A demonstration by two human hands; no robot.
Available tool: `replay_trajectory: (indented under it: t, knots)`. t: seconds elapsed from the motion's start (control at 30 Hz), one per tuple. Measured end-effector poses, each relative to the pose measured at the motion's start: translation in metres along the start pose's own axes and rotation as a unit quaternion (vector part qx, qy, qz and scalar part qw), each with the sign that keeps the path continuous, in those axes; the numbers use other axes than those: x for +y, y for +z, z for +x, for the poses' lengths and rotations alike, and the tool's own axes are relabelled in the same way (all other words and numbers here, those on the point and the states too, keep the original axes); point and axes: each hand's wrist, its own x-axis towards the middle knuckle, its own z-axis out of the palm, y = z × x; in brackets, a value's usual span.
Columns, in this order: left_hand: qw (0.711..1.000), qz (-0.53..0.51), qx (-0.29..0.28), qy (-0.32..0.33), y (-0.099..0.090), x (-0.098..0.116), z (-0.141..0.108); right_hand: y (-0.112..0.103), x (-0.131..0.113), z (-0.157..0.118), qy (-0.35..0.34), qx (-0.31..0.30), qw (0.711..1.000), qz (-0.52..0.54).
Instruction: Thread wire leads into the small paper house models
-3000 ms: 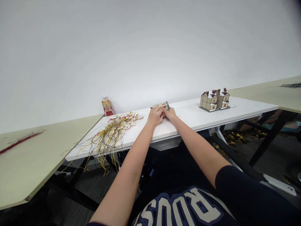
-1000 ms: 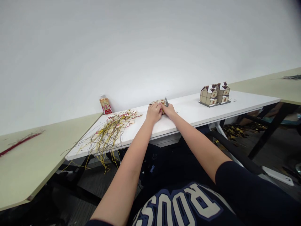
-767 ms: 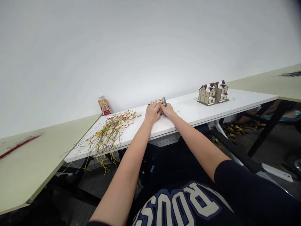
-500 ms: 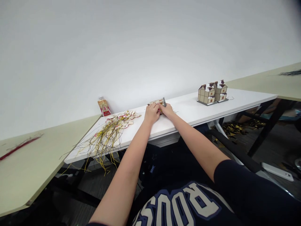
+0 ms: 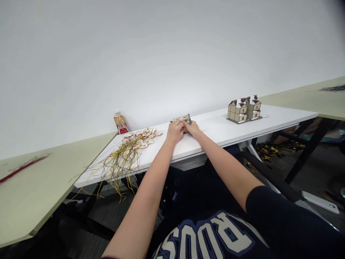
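Note:
Both hands meet over a small cardboard house point(image 5: 184, 118) lying on its side at the middle of the white table, its grey base turned to the right. My left hand point(image 5: 175, 131) is closed on the house's left part, fingers curled. On the other side my right hand point(image 5: 192, 128) grips it near the grey base, the thumb close to my left fingers. Palms and fingers cover most of the house, and small red and yellow bits show between them. Two upright model houses point(image 5: 244, 109) with brown and white roofs stand on grey bases to the right.
A pile of tagged yellow and black strings point(image 5: 129, 147) hangs over the white table's point(image 5: 215, 126) front edge at left. Behind it stands a red and gold bottle point(image 5: 120, 123) by the wall. Pale side tables point(image 5: 54, 169) adjoin; a chair arm point(image 5: 269, 174) is at lower right.
The whole view has shifted slightly, so the table items appear a little lower. Both hands stay on the house, with only slight finger movement.

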Motion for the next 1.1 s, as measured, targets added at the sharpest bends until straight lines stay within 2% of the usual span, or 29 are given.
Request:
replay_trajectory:
  t: [0.33, 0.5, 0.7, 0.87, 1.1]
  knots:
    - [1.000, 0.007, 0.002, -0.008, -0.001, 0.002, 0.000, 0.003, 0.005, 0.005, -0.014, -0.007, 1.000, 0.010]
    - [1.000, 0.005, -0.001, -0.011, -0.001, 0.002, -0.001, 0.002, 0.002, 0.001, 0.001, -0.013, 1.000, 0.016]
    - [1.000, 0.003, -0.001, -0.013, -0.004, 0.001, -0.004, 0.001, 0.002, 0.001, -0.015, -0.001, 1.000, -0.008]
    - [1.000, -0.009, 0.003, -0.022, -0.009, 0.005, -0.007, 0.002, 0.004, 0.003, 0.002, 0.009, 1.000, -0.017]
    - [0.994, 0.033, 0.052, -0.092, -0.020, 0.010, -0.012, 0.002, 0.004, 0.003, -0.007, 0.012, 1.000, 0.002]
